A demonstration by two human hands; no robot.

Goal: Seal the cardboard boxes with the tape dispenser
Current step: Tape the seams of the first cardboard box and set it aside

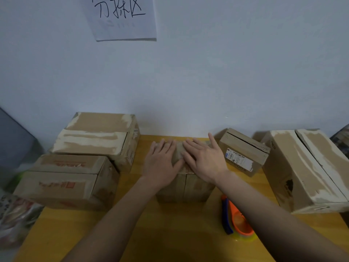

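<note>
Two bare arms are reaching away from me over the yellow table. Both are ending on the small box in the middle, the one I am working on.

I am pressing its top flaps down. My left hand is lying flat on the left flap, and my right hand is lying flat on the right flap. The fingers of both hands are straight and a little spread. They are holding nothing, only pushing on the cardboard.

The tape dispenser is sitting on the table near me, just right of the small box and partly under my right arm. It is blue and orange. Nobody is touching it.

Here is what I think could go wrong. If I lift one hand to get the tape, the flaps could pop up and the tape could go on crooked. My right arm could also bump the dispenser and knock it away.

Further out, more boxes are waiting. Two big boxes are sitting on the left, one nearer and one farther. A labelled box is sitting just right of my hand, tipped and with its lid a bit open. A long box is lying at the far right. A paper sign is hanging on the wall.
</note>
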